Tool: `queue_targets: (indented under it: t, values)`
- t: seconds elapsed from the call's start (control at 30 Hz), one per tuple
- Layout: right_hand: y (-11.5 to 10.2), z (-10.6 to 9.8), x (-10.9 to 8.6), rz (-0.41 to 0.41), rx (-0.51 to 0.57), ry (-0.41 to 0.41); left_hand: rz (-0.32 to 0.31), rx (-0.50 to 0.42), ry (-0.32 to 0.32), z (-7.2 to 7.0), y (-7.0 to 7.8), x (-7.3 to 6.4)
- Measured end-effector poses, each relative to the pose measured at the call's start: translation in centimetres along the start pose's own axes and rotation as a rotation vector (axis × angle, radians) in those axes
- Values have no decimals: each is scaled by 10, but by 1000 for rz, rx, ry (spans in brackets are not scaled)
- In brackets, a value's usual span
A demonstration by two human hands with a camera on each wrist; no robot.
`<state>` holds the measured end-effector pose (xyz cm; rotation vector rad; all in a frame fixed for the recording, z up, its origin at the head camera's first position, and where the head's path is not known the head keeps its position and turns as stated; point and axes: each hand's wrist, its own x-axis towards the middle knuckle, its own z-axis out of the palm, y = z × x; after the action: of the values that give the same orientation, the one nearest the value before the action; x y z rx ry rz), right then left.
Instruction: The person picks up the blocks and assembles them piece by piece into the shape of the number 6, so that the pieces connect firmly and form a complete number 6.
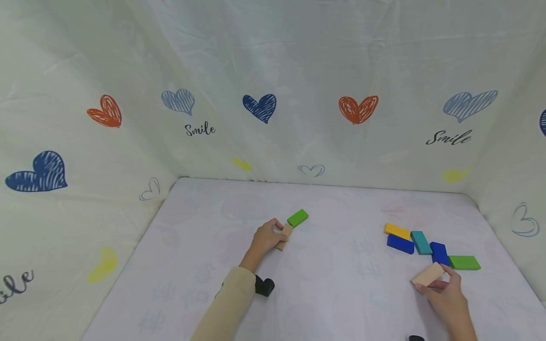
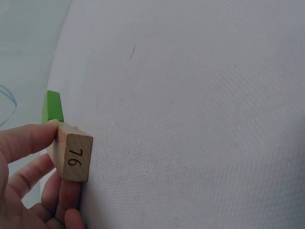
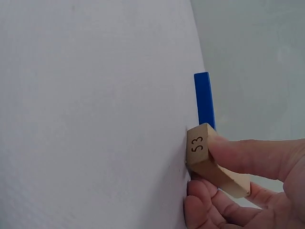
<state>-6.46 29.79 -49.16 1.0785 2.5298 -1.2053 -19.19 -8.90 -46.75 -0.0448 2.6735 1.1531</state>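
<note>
My left hand pinches a plain wooden block between thumb and fingers. In the left wrist view that wooden block shows the number 76 on its end. A green block lies at its far end, seemingly touching it. On the right, my right hand grips another wooden block, held at a tilt; the number 53 shows on its end in the right wrist view. Just beyond it lies a blue block, with a second green block against its right side.
Left of that blue block lie a teal block, a yellow block and another blue block, close together. A black heart-shaped piece is beside the left sleeve. White curtains with printed hearts stand around the table.
</note>
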Motion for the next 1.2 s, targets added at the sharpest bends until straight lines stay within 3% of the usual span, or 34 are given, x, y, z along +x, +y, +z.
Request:
queue_targets:
  t: [0.23, 0.37, 0.6, 0.8, 1.2]
  values:
    - [-7, 3, -6, 5, 15, 22, -7, -5, 1, 0, 1, 2]
    - [-12, 8, -10, -33, 39, 20, -8, -2, 0, 1, 1, 3]
    - [-29, 25, -23, -158, 119, -105, -13, 0, -2, 0, 1, 1]
    - [-47, 41, -38, -245, 84, -198, -16, -1, -2, 0, 1, 2]
    - [-73, 77, -63, -384, 52, -284, -29, 5, 5, 1, 0, 3]
